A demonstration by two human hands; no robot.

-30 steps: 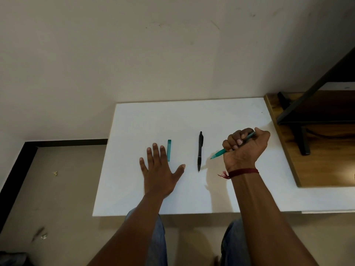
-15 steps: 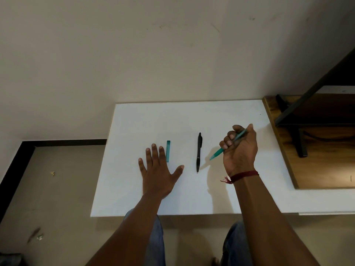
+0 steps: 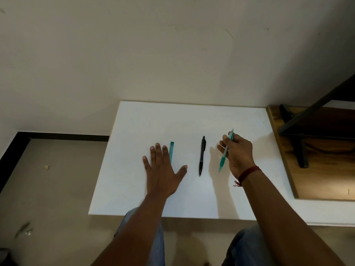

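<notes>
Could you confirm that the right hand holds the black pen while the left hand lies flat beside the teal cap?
No: the head view shows the right hand holding the teal pen; the black pen lies on the table. The rest is right.

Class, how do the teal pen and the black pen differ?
Look: the teal pen looks translucent, the black pen opaque. State: the right hand holds the teal pen; the black pen lies untouched on the table. Pose: the teal pen slants; the black pen lies nearly straight. Both point their tips toward the person.
</notes>
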